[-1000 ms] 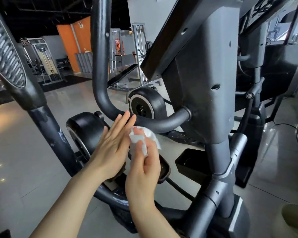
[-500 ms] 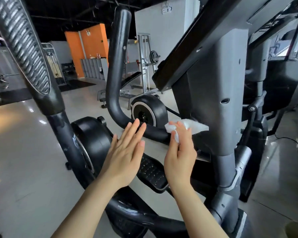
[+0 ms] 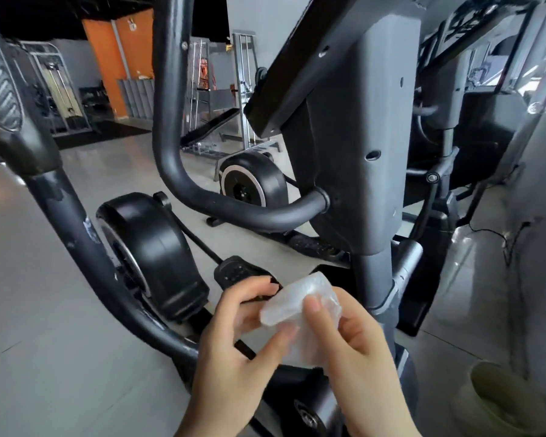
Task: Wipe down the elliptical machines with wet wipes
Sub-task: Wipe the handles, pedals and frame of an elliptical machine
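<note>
A white wet wipe (image 3: 300, 307) is bunched between both hands, low in the middle of the view. My left hand (image 3: 237, 348) pinches its left side with thumb and fingers. My right hand (image 3: 356, 351) grips its right side, thumb on top. The dark grey elliptical machine fills the frame: its central column (image 3: 360, 146), a curved handlebar (image 3: 183, 171) joining the column, and a black flywheel cover (image 3: 152, 247) on the left. Both hands are below the handlebar and clear of the machine.
A thick arm tube (image 3: 73, 241) crosses the left side. A black pedal (image 3: 237, 272) sits just above my left hand. Another elliptical's wheel (image 3: 252, 181) and weight benches stand behind. A round beige bin (image 3: 505, 402) is at the lower right on the grey floor.
My right hand has come down from the handlebar joint with the wipe. My left hand, flat and open before, now pinches the wipe too. The view has shifted.
</note>
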